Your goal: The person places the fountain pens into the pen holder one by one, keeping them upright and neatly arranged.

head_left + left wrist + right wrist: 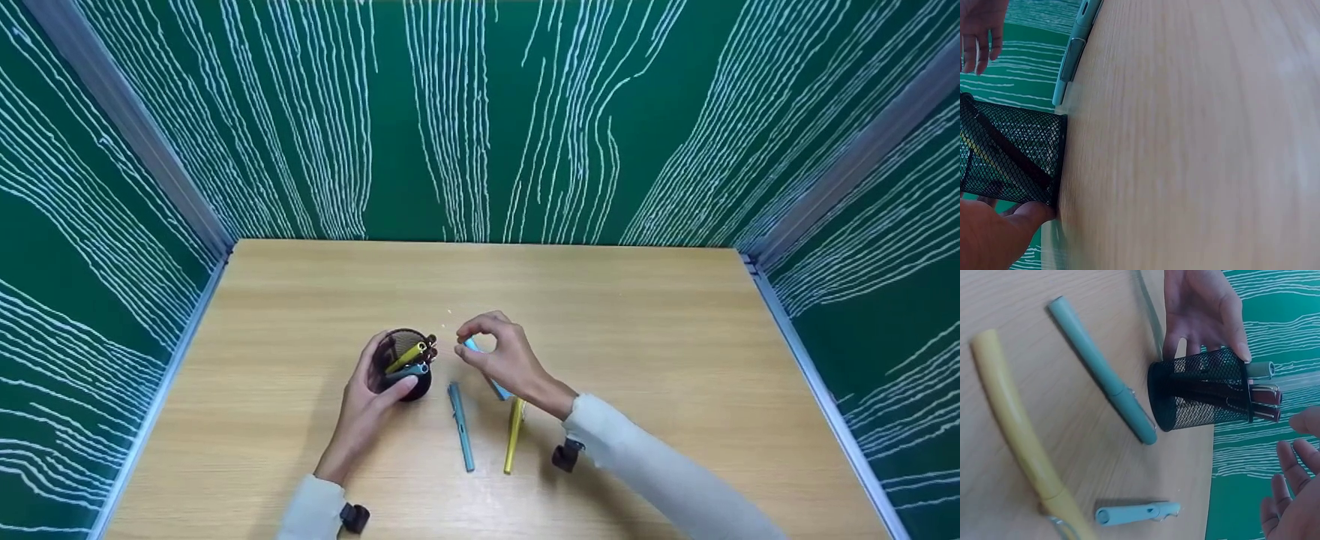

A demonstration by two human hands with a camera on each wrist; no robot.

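My left hand [367, 409] grips a black mesh pen holder [416, 388], its thumb across the near side. The holder contains a yellow pen [405, 358], a blue-green pen [1261, 370] and dark reddish pens [1268, 412]. Just right of the holder's mouth, my right hand [514, 360] hovers with thumb and fingers bent and apart. Nothing is held in it, as the right wrist view shows. Beneath that hand a light blue pen [1134, 512] lies on the table, partly hidden in the head view. A teal pen [461, 427] and a yellow pen [514, 436] lie nearer the front.
The wooden table [637, 315] carries all of these things. Green panels with white wavy lines [450, 120] rise behind it and along both sides. Grey posts [847, 161] stand at the back corners. Tiny pale specks lie beyond the holder.
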